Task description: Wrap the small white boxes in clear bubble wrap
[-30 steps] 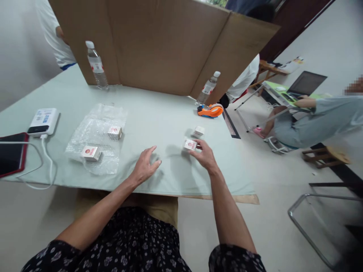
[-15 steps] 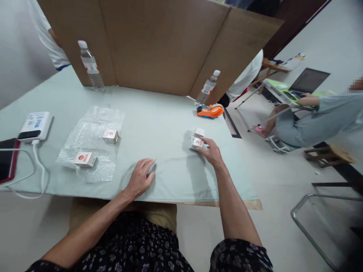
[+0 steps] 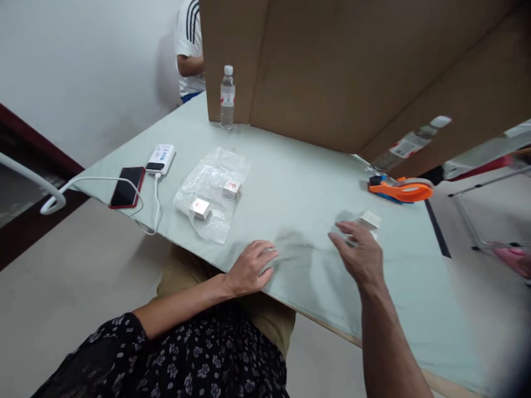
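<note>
My left hand (image 3: 251,267) lies flat on the pale green table (image 3: 290,182) near its front edge, fingers loosely stretched, holding nothing. My right hand (image 3: 360,253) hovers above the table with fingers spread and empty. Just beyond it sit small white boxes (image 3: 368,221), partly hidden by the hand and blurred. A sheet of bubble wrap (image 3: 213,190) lies to the left with two more small white boxes with red marks on it, one box (image 3: 200,208) near me and a second box (image 3: 231,189) farther away.
A tall cardboard screen (image 3: 352,72) stands across the back of the table. Water bottles stand at its left end (image 3: 226,98) and right end (image 3: 409,146). An orange tape dispenser (image 3: 400,189), a power bank (image 3: 160,159) and a cabled phone (image 3: 128,186) lie on the table. A person in a white shirt (image 3: 188,44) sits behind.
My right hand has let go of the small box beside the other one and lifted back, open. The view has swung left. My left hand stays flat on the table.
</note>
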`<state>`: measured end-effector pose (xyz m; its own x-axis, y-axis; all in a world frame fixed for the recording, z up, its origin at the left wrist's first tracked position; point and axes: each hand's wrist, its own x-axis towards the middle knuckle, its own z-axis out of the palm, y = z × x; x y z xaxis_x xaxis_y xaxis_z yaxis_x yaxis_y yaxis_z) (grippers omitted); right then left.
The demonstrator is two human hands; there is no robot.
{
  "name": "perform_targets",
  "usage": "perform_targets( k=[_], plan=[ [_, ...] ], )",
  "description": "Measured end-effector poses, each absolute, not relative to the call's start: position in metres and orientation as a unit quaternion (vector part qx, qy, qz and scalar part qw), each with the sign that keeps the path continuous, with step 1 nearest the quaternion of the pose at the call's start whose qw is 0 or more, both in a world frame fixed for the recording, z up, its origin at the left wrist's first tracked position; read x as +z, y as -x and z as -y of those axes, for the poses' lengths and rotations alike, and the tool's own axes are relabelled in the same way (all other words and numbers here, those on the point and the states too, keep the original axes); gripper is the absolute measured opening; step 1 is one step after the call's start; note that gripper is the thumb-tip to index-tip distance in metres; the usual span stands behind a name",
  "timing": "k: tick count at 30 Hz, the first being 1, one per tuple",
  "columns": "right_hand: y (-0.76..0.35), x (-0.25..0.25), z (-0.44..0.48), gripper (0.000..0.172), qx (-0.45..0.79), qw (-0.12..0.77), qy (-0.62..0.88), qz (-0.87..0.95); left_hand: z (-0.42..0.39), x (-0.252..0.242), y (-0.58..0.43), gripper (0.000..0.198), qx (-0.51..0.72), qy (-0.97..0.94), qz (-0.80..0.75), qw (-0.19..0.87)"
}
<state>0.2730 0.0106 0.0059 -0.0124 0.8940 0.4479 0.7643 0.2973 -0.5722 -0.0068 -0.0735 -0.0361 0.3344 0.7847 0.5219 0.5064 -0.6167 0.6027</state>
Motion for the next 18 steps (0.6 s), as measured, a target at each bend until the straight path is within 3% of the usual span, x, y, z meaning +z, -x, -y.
perform_targets(
  k=[6, 9, 13, 18],
  plan=[
    [-0.152, 0.005, -0.01, 0.019, 0.262, 0.364, 0.484, 0.751, 0.079, -0.003, 0.09, 0.036, 0.435, -0.734, -0.521, 0.0],
    [-0.099, 0.008, -0.014, 0.018, 0.309, 0.341, 0.442, 0.77, 0.07, 0.006, 0.133, 0.046, 0.413, -0.695, -0.585, -0.064],
    [-0.051, 0.01, -0.028, 0.02, 0.321, 0.304, 0.447, 0.777, 0.063, 0.004, 0.171, 0.066, 0.349, -0.698, -0.624, -0.032],
    [-0.035, -0.003, -0.056, 0.026, 0.314, 0.278, 0.576, 0.701, 0.059, -0.012, 0.191, 0.073, 0.304, -0.692, -0.654, 0.003]
  ],
)
